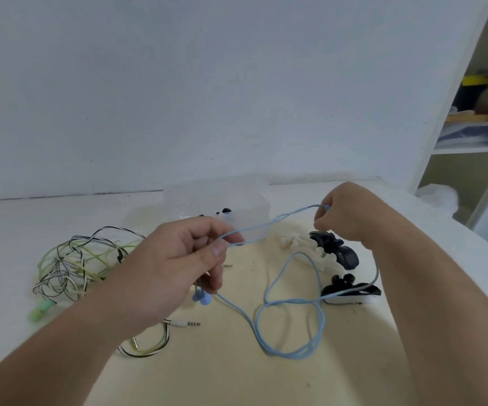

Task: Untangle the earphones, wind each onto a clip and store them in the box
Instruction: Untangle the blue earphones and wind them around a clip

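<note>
My left hand [175, 259] and my right hand [345, 212] hold a light blue earphone cable [292, 303] stretched between them above the table. The rest of this cable loops loosely on the table below, and its blue earbuds [201, 298] hang under my left hand. A tangle of green and black-and-white earphones [72, 265] lies at the left, with their jacks [184, 323] near my left forearm. White and black clips [325, 250] lie under my right hand. A clear plastic box [216, 200] stands behind, against the wall.
Another black-and-white clip [351, 291] lies at the right with the blue cable across it. A white wall closes the back of the table. Shelves [477, 121] with blurred items stand at the far right.
</note>
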Tool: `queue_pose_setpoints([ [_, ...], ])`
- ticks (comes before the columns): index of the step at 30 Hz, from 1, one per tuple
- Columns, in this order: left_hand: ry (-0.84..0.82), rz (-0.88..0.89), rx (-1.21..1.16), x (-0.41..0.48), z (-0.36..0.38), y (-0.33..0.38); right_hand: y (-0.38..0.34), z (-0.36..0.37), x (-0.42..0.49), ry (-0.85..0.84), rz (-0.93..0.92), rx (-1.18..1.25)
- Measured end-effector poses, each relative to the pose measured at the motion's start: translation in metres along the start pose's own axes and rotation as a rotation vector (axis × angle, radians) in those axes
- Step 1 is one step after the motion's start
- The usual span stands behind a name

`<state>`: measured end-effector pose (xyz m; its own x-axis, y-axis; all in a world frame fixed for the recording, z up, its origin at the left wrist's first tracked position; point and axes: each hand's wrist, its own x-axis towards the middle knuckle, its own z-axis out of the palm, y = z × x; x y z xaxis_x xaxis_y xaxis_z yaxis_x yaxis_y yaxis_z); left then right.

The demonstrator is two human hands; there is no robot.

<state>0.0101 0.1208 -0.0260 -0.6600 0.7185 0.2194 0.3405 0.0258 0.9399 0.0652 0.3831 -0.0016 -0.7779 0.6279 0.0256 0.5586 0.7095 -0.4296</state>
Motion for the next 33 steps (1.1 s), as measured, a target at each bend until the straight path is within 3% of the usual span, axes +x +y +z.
queue_pose_setpoints([
  [4,0.017,-0.06,0.023,0.0,0.001,-0.002,0.004,0.002,0.006,0.049,0.015,0.017],
  [8,0.051,-0.121,0.041,0.0,0.001,-0.002,-0.004,0.01,0.002,0.009,-0.113,0.035],
  [17,0.003,-0.17,0.09,-0.002,-0.001,-0.001,-0.007,0.025,0.009,-0.047,-0.13,-0.065],
  [22,-0.034,-0.185,0.132,-0.002,0.002,0.0,-0.018,0.039,0.006,0.011,-0.162,-0.197],
  [26,0.051,-0.18,0.278,-0.001,-0.003,-0.002,-0.019,0.024,-0.001,0.02,-0.214,-0.044],
  [30,0.296,-0.108,0.233,0.005,-0.009,-0.008,-0.036,-0.004,-0.037,-0.14,-0.5,0.331],
  [33,0.353,-0.059,0.12,0.006,-0.008,-0.006,-0.051,0.002,-0.056,-0.24,-0.681,0.39],
])
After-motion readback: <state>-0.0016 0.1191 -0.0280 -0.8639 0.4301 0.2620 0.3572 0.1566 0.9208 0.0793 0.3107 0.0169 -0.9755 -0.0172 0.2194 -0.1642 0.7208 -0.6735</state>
